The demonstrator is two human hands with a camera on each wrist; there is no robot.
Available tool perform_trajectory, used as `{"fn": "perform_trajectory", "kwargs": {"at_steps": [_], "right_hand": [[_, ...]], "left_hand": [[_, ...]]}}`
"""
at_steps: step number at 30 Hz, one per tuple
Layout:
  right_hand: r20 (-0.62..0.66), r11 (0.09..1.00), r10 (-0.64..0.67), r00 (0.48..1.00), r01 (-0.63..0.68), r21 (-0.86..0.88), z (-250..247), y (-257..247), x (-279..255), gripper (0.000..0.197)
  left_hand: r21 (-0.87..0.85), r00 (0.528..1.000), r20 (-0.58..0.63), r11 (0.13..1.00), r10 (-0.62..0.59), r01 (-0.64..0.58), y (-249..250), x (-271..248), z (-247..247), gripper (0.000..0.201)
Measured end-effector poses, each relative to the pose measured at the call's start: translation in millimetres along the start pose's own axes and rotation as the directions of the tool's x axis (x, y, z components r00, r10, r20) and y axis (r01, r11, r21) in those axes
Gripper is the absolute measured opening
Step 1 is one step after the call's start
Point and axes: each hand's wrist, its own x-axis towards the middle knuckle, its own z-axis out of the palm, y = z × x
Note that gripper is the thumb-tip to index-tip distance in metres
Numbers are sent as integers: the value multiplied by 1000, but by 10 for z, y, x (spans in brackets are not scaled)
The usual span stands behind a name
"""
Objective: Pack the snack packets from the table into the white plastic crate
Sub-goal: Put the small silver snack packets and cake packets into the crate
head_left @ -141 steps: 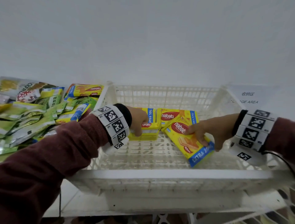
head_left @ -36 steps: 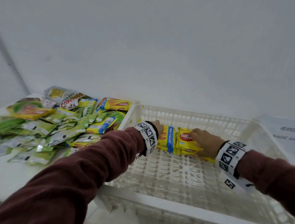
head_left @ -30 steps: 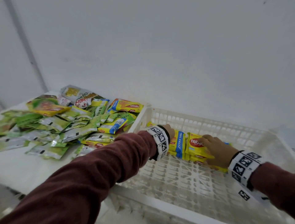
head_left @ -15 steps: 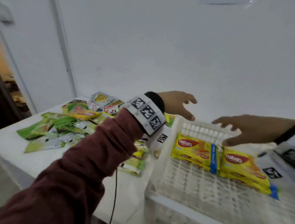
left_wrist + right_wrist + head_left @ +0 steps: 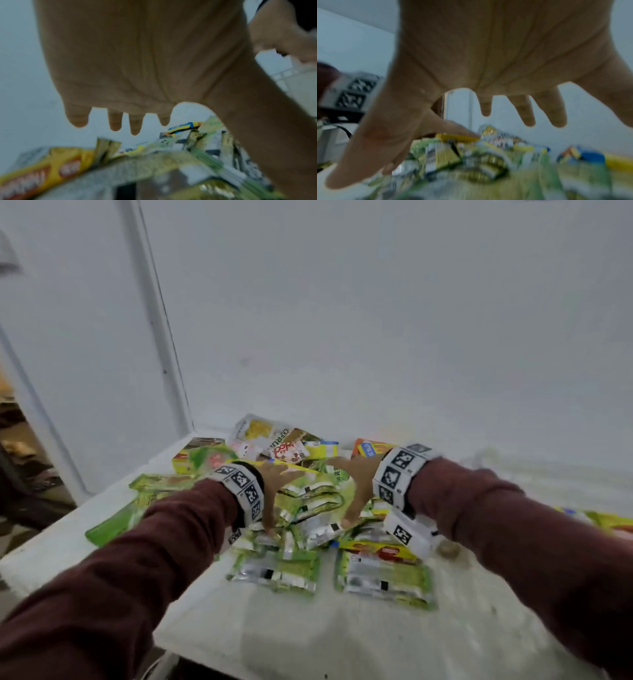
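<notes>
A heap of snack packets, mostly green and silver [image 5: 308,501], lies on the white table [image 5: 308,638]. My left hand [image 5: 279,494] and right hand [image 5: 349,491] hover side by side over the heap, both with fingers spread and holding nothing. Each thumb points down and reaches the packets. In the left wrist view the spread fingers [image 5: 135,125] hang above blurred packets [image 5: 154,162]. The right wrist view shows the same over green packets [image 5: 488,169]. A bit of the white crate's lattice wall [image 5: 284,77] shows to the right.
Two green-silver packets [image 5: 274,570] [image 5: 383,580] lie nearest me, with a yellow and red packet [image 5: 376,551] behind the right one. Larger bags [image 5: 274,440] and a blue-orange packet [image 5: 370,448] lie by the white wall. A doorway [image 5: 20,457] opens at left.
Both hands let go of the yellow packets in the crate, lifted out and swung left to the heap on the table. My view turned left with them.
</notes>
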Motion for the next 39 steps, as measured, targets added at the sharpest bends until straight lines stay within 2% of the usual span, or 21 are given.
{"fn": "perform_trajectory", "kwargs": {"at_steps": [3, 7, 10, 15, 22, 27, 31, 35, 39], "right_hand": [[44, 998, 54, 998, -53, -13, 270, -159, 228, 119], [-8, 984, 92, 996, -92, -152, 435, -217, 380, 124], [-40, 982, 116, 992, -120, -145, 446, -224, 387, 110], [-81, 987, 108, 991, -117, -113, 512, -263, 394, 87], [-134, 998, 63, 989, -60, 29, 453, -326, 398, 63], [-159, 993, 67, 985, -50, 110, 459, -269, 372, 56], [-179, 986, 51, 983, -21, 163, 437, -236, 366, 53], [-231, 985, 43, 972, -2, 174, 417, -190, 346, 49], [-290, 983, 32, 956, 23, 183, 387, -134, 311, 46]], "left_hand": [[92, 994, 17, 990, 104, -105, 68, 64, 105, 128], [172, 990, -47, 977, 135, -125, -31, 212, 210, 139], [170, 985, -68, 975, 158, -144, -68, 250, 266, 135], [78, 977, -92, 980, 190, -183, -122, 276, 355, 113], [-31, 966, -121, 972, 229, -234, -169, 237, 360, 105], [-183, 972, -130, 958, 197, -219, -210, 206, 380, 94], [-137, 976, -134, 972, 174, -192, -197, 128, 337, 94], [-159, 976, -169, 974, 137, -164, -208, 78, 291, 92], [-202, 958, -263, 964, 114, -170, -184, 62, 252, 75]]}}
